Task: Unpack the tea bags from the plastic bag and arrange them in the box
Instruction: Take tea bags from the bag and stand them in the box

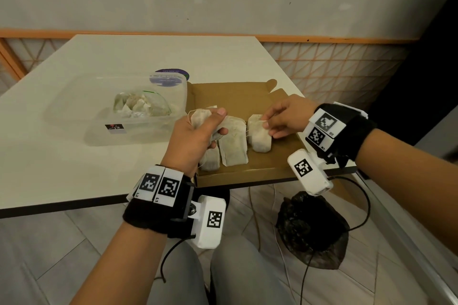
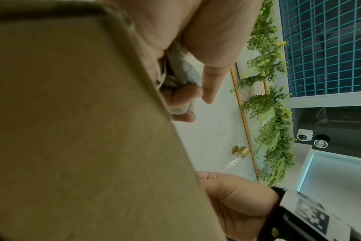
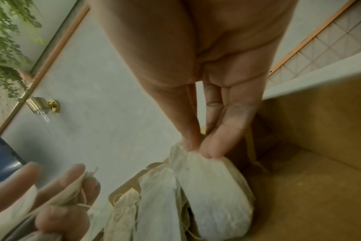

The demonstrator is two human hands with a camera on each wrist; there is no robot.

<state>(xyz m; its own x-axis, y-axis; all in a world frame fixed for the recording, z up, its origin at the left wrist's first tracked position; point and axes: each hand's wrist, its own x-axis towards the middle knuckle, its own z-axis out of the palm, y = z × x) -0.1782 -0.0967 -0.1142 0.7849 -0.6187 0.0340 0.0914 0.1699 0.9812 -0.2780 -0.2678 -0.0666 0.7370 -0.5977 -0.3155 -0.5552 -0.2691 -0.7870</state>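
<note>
Nearest, at the front edge of the cardboard box point(image 1: 247, 96): left hand point(image 1: 190, 141) curled round a bunch of tea bags point(image 1: 202, 117), strings dangling, held above the box's left front corner. In the box, side by side on its floor: three tea bags, a small one point(image 1: 210, 160) at the left, a large one point(image 1: 233, 143) in the middle, another point(image 1: 259, 137) at the right. Right hand point(image 1: 285, 116) over the box's right side, thumb and fingertips point(image 3: 211, 146) pinching the top edge of the right-hand bag. Left of the box on the desk point(image 1: 74, 163): clear plastic container point(image 1: 74, 106) holding the plastic bag point(image 1: 143, 104) with more tea bags inside. Beyond the container: a purple round label point(image 1: 172, 74).
</note>
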